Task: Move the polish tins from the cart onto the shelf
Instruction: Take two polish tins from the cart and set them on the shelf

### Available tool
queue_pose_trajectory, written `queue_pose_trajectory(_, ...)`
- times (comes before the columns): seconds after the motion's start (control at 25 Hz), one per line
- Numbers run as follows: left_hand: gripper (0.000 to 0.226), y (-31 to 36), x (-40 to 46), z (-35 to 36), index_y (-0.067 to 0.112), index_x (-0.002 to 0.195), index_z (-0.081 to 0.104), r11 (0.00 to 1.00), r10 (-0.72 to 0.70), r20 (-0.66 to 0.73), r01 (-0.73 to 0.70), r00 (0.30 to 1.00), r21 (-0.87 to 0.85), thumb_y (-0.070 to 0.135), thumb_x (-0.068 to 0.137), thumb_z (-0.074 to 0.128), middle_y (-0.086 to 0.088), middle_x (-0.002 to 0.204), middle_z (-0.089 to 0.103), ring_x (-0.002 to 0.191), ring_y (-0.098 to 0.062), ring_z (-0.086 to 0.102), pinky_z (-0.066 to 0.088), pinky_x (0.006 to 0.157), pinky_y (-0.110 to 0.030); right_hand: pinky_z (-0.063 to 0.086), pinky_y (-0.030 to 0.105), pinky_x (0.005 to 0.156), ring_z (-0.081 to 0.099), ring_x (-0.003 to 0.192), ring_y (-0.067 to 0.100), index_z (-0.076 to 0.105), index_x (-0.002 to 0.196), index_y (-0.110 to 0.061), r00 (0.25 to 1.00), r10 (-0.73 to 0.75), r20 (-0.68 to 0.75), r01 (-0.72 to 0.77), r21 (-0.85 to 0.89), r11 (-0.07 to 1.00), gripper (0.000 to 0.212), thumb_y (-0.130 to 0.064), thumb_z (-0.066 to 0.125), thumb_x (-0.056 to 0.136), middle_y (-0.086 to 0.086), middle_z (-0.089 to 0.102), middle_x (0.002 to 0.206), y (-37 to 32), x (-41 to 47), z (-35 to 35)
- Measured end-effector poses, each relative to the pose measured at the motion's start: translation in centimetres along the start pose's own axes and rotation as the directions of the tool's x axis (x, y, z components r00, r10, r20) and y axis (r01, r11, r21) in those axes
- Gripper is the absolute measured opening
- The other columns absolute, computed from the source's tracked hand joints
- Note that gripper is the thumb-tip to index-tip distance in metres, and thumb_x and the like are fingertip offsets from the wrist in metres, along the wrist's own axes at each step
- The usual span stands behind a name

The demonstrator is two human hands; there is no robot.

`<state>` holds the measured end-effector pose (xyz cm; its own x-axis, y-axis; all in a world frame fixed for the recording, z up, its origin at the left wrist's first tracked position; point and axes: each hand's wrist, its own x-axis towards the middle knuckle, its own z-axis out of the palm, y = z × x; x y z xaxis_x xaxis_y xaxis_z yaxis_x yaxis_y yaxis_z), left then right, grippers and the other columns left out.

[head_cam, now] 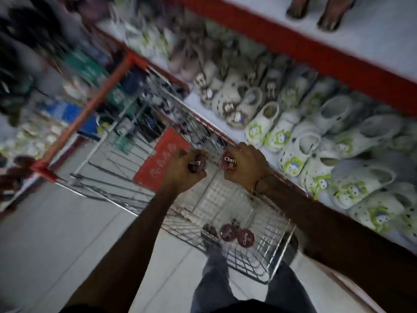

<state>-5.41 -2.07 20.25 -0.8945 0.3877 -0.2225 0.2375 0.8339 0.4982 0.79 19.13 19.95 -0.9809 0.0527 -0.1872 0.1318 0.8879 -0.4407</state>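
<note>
Both hands are full, and that is where the risk lies. Each small round dark-red polish tin is held by curled fingers alone, above the open silver wire shopping cart point(237, 199); a loosened grip would probably drop a tin back through into the basket or onto the pale floor, where a round tin would likely roll. The picture is smeared with motion, which suggests head and arms are moving fast — a quick swing toward the shelf could knock a tin against the cart's wire rim or against the shoes. Space may be the other trouble: the white shelf with its red front edge point(338, 64) just beside the cart is crowded with white foam clogs printed with green figures point(282, 136), and no free gap for tins is plain from here.

The left hand point(182, 170) is closed into a near fist around one tin point(196, 163), only part of the lid and its white lettering showing between the fingers. The right hand point(246, 163), a thin band at its wrist, is wrapped over the top and side of a second tin point(230, 162), whose lid faces the camera with white lettering. Neither hand looks open at all. The right one hangs close to the cart's far rim; whether it touches the wire I cannot tell.

More dark-red tins point(237, 234) lie on the cart's wire floor near the person's legs — three at least, one blurred — so the task looks partly done at most.
</note>
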Motion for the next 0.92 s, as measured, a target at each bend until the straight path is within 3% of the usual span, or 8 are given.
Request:
queue_pose_trajectory(0.08, 0.067, 2.2, 0.2, -5.4, 0.016, 0.126, 0.068, 0.997, 0.067, -0.109, -0.071, 0.992, -0.031, 0.043, 0.066, 0.08, -0.021, 0.121, 0.06, 0.109, -0.036, 0.06, 0.053, 0.098, -0.044, 0.055, 0.042, 0.074, 0.065, 0.096, 0.04, 0.055, 0.126, -0.024, 0.98, -0.053, -0.193, 0.056, 0.012, 0.998, 0.073, -0.057, 0.065, 0.061, 0.012, 0.066, 0.109, -2.4, 0.1, -5.8)
queue_pose_trajectory(0.2, 0.068, 6.1, 1.8, -10.5, 0.015, 0.12, 0.074, 0.954, 0.273, -0.307, -0.297, 0.912, -0.032, 0.046, 0.06, 0.074, -0.015, 0.1, 0.062, 0.087, -0.023, 0.061, 0.057, 0.084, -0.035, 0.055, 0.039, 0.078, 0.065, 0.096, 0.035, 0.057, 0.12, -0.026, 0.919, -0.095, -0.383, 0.109, 0.015, 0.994, 0.064, -0.053, 0.07, 0.063, 0.009, 0.068, 0.104, -4.4, -0.6, -13.8)
queue_pose_trajectory(0.32, 0.074, 12.3, 2.7, -13.4, 0.015, 0.125, 0.071, 0.901, 0.397, -0.322, -0.432, 0.86, -0.045, 0.049, 0.06, 0.068, -0.01, 0.103, 0.058, 0.092, -0.017, 0.056, 0.048, 0.084, -0.022, 0.053, 0.036, 0.083, 0.065, 0.095, 0.029, 0.063, 0.115, -0.028, 0.807, -0.084, -0.585, 0.118, 0.021, 0.993, 0.057, -0.048, 0.073, 0.063, 0.003, 0.07, 0.102, -3.6, -2.4, -20.0)
queue_pose_trajectory(0.4, 0.077, 17.3, 3.1, -13.8, 0.018, 0.129, 0.068, 0.853, 0.469, -0.307, -0.515, 0.828, -0.088, 0.049, 0.059, 0.07, -0.008, 0.11, 0.06, 0.101, -0.02, 0.06, 0.051, 0.09, -0.026, 0.053, 0.037, 0.085, 0.064, 0.095, 0.028, 0.062, 0.118, -0.03, 0.743, -0.03, -0.668, 0.053, 0.014, 0.998, 0.058, -0.051, 0.07, 0.064, 0.001, 0.07, 0.105, -1.4, -4.4, -23.7)
queue_pose_trajectory(0.48, 0.075, 22.5, 3.6, -13.0, 0.017, 0.129, 0.063, 0.785, 0.555, -0.308, -0.61, 0.772, -0.113, 0.043, 0.059, 0.075, -0.007, 0.114, 0.066, 0.104, -0.021, 0.064, 0.052, 0.092, -0.03, 0.053, 0.039, 0.084, 0.064, 0.094, 0.03, 0.06, 0.118, -0.032, 0.698, 0.036, -0.715, -0.054, -0.003, 0.999, 0.058, -0.053, 0.067, 0.064, 0.001, 0.071, 0.104, 1.5, -6.5, -26.9)
queue_pose_trajectory(0.64, 0.048, 32.4, 4.6, -9.8, 0.011, 0.102, 0.064, 0.693, 0.652, -0.315, -0.711, 0.689, -0.12, 0.028, 0.059, 0.076, -0.008, 0.095, 0.072, 0.085, -0.023, 0.065, 0.052, 0.076, -0.033, 0.052, 0.041, 0.072, 0.065, 0.084, 0.036, 0.056, 0.098, -0.023, 0.65, 0.173, -0.74, -0.326, -0.066, 0.943, 0.051, -0.055, 0.064, 0.059, 0.005, 0.073, 0.085, 6.8, -9.7, -30.7)
queue_pose_trajectory(0.76, 0.039, 37.9, 6.5, -6.8, 0.01, 0.094, 0.067, 0.706, 0.686, -0.179, -0.705, 0.705, -0.073, 0.029, 0.061, 0.075, -0.01, 0.089, 0.074, 0.084, -0.027, 0.068, 0.052, 0.072, -0.031, 0.049, 0.04, 0.077, 0.066, 0.092, 0.036, 0.06, 0.095, -0.019, 0.706, 0.275, -0.652, -0.487, -0.166, 0.858, 0.047, -0.055, 0.064, 0.067, 0.011, 0.073, 0.086, 10.6, -10.8, -31.7)
queue_pose_trajectory(0.92, 0.02, 41.3, 9.5, -4.2, 0.016, 0.09, 0.077, 0.72, 0.692, -0.053, -0.694, 0.72, -0.019, 0.019, 0.07, 0.078, -0.012, 0.091, 0.075, 0.09, -0.033, 0.071, 0.053, 0.077, -0.034, 0.045, 0.043, 0.096, 0.068, 0.097, 0.035, 0.064, 0.096, -0.016, 0.744, 0.28, -0.606, -0.49, -0.21, 0.846, 0.048, -0.06, 0.062, 0.076, 0.013, 0.074, 0.091, 14.5, -9.5, -31.5)
